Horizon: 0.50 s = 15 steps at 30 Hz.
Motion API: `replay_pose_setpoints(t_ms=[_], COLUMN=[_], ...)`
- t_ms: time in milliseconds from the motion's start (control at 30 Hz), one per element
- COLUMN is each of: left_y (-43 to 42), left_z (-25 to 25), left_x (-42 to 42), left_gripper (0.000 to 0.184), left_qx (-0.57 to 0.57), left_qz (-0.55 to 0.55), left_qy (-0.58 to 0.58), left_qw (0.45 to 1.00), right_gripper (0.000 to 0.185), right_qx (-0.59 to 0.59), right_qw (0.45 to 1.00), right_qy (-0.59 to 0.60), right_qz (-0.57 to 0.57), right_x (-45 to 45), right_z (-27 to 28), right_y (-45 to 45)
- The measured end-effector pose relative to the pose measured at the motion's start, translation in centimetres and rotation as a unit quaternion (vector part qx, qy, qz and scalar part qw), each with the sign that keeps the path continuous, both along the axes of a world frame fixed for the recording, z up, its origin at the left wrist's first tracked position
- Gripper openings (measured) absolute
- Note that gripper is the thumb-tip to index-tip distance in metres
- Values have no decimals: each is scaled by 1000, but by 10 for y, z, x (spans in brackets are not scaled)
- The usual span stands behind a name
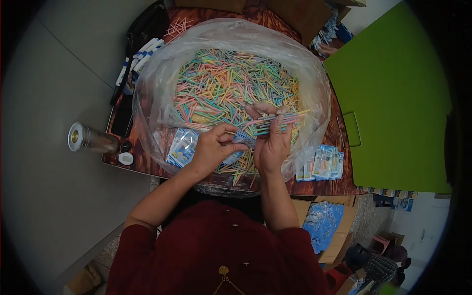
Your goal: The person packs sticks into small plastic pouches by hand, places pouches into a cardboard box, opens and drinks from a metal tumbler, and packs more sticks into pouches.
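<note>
Many thin pastel sticks (236,81) fill a large clear plastic bag (314,83) that stands open on the table. Over the near part of the sticks, my right hand (273,142) is closed round a small bundle of sticks (285,120), which points to the right. My left hand (211,147) pinches a small blue-and-white packet (244,138) beside the bundle. Blue-and-white packets (183,147) lie under the left wrist side, at the bag's near left.
More filled packets (327,163) lie at the table's right. Pink sticks (178,28) are at the back left, near white-and-blue items (142,58). A metal canister (91,137) and a white timer (126,158) stand left. A green board (398,108) is at right.
</note>
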<state>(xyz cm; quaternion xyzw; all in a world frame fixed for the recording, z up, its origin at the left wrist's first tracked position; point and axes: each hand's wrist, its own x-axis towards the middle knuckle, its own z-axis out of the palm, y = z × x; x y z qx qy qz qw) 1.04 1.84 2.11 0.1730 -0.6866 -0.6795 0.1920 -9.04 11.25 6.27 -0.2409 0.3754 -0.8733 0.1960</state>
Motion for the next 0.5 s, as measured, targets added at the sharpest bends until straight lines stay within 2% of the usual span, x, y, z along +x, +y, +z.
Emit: replay_pose_setpoints(t_ms=[100,167,300,500], left_y=[-4,-3,0,1], left_z=[-7,-3,-4,-17], left_x=[-4,-6,-3,3], left_gripper=[32,29,28,31], left_qx=[68,292,337,225], left_qz=[-33,-62,-83,-69], left_qy=[-2,1,-1,20], left_qw=[997,954,938,972], right_gripper=[19,20,23,24], right_qx=[14,21,29,16], right_qw=[1000,1000,998,999], right_qy=[7,8,-34,-26], right_qz=[-8,-19,-42,-38], right_x=[-1,-4,-5,-2], right_z=[-4,-9,-14,-11], right_y=[1,1,3,3])
